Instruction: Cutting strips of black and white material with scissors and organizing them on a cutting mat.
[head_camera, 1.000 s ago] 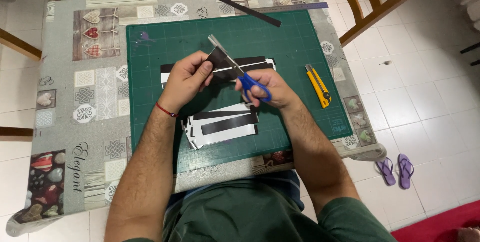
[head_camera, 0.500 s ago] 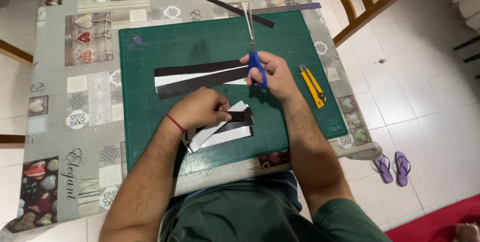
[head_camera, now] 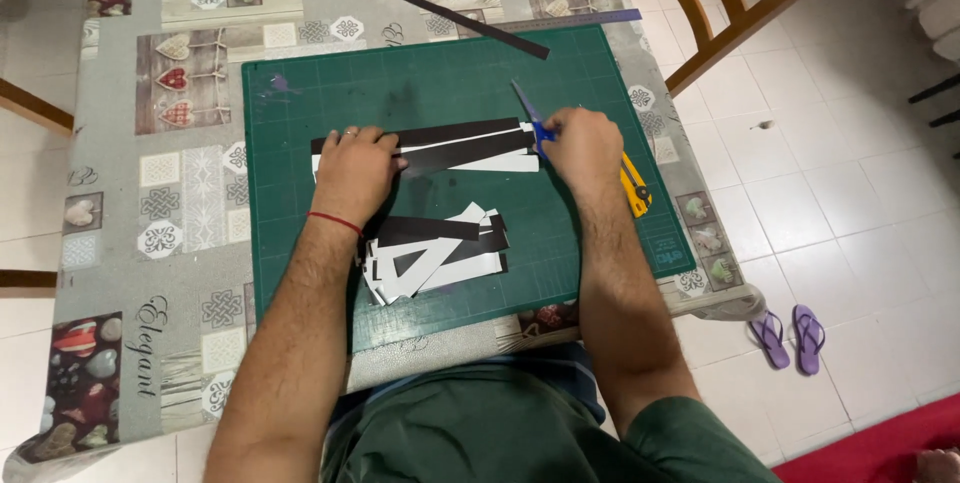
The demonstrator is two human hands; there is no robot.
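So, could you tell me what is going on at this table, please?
A person is seated at a table working on a green cutting mat. The left hand presses flat on long black and white strips lying across the mat. The right hand holds blue-handled scissors at the strips' right end. A pile of shorter cut pieces lies nearer the person, and a yellow utility knife sits partly hidden beside the right hand.

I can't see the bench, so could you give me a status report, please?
Left hand flat on black strips. Right hand holds blue scissors. Cut pile nearby.
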